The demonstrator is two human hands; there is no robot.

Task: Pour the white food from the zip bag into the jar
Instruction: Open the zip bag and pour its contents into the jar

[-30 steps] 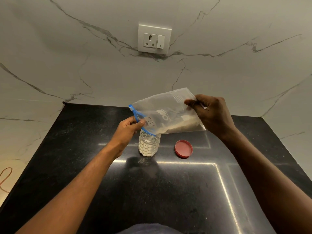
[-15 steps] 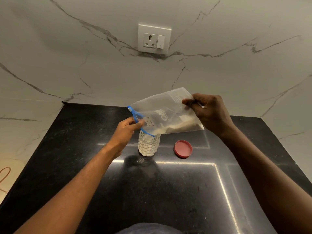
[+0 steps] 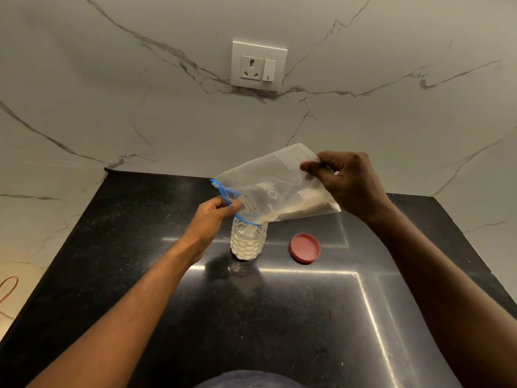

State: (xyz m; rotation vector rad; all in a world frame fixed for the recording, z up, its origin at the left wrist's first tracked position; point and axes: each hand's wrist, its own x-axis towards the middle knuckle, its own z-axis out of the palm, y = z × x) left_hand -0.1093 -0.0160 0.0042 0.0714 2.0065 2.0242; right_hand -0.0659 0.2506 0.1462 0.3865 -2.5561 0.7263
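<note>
A black stone counter (image 3: pixel 279 317) runs up to a white veined marble wall (image 3: pixel 140 107) carrying a socket plate (image 3: pixel 259 65). Above the counter a clear zip bag (image 3: pixel 268 180) is held tilted, its blue-zippered mouth down over the jar (image 3: pixel 248 241). The right hand (image 3: pixel 349 186) pinches the bag's raised far corner between thumb and fingers; the left hand (image 3: pixel 212 217) is closed on the zipper edge just beside the jar's mouth. White food (image 3: pixel 302 208) lies along the bag's lower edge, sloping toward the opening. The jar, clear and dimpled, stands upright and holds white food. A red lid (image 3: pixel 305 248) lies flat near the jar's right.
</note>
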